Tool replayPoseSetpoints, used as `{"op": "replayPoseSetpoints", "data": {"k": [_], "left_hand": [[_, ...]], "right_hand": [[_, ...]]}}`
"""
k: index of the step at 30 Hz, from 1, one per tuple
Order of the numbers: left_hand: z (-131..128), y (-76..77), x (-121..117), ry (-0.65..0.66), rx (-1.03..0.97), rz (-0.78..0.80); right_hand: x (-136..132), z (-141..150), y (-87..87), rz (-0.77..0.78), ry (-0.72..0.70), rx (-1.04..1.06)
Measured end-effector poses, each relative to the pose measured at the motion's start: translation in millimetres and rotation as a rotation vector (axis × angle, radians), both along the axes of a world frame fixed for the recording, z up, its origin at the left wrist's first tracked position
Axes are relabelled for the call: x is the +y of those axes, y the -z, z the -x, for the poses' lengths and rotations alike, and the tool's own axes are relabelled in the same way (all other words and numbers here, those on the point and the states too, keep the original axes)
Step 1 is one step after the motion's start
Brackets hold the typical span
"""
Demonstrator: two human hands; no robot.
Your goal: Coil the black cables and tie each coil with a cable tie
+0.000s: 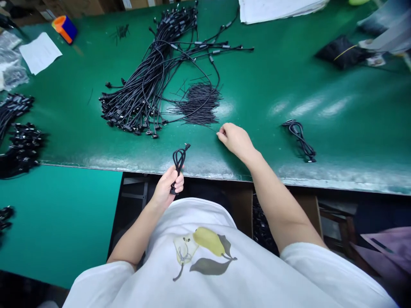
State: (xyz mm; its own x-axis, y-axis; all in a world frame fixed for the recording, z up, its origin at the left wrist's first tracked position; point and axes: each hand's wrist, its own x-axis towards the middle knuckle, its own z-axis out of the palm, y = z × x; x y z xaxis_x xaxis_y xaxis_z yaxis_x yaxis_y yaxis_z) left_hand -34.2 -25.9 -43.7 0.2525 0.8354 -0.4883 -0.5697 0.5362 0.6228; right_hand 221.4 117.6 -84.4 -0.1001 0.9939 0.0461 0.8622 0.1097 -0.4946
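Note:
My left hand point(168, 185) is closed round a folded black cable point(179, 159) at the table's front edge. The loops and one plug stick up above the fingers. My right hand point(236, 139) is pinched over the green table, thumb against fingers, at the end of a thin black twist tie point(210, 128). Just beyond it lies a pile of black twist ties point(201, 105). A large bundle of loose black cables point(150, 72) spreads behind and to the left of that pile, one cable curving across the ties.
A coiled black cable point(300, 139) lies on the right of the table. Cable bundles point(22, 145) lie at the far left. An orange and blue roll point(65, 30), a paper sheet point(40, 53), a paper stack point(279, 9) and a black pouch point(342, 52) sit farther back.

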Motion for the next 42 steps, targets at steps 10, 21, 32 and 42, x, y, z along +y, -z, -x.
{"op": "replayPoseSetpoints", "data": {"k": [10, 21, 32, 42], "left_hand": [[-23.6, 15.8, 13.7, 0.129, 0.272, -0.177], [-12.0, 28.6, 13.6, 0.231, 0.859, -0.55], [-4.5, 30.2, 21.6, 0.39, 0.685, -0.304], [-11.2, 23.1, 17.9, 0.442, 0.834, -0.339]], "right_hand": [[-133.7, 61.3, -8.9, 0.005, -0.252, 0.591], [-97.8, 66.5, -38.7, -0.463, -0.861, 0.042], [-97.5, 59.0, -39.7, -0.801, -0.939, -0.535], [-99.5, 55.1, -42.5, -0.876, -1.001, -0.532]]}}
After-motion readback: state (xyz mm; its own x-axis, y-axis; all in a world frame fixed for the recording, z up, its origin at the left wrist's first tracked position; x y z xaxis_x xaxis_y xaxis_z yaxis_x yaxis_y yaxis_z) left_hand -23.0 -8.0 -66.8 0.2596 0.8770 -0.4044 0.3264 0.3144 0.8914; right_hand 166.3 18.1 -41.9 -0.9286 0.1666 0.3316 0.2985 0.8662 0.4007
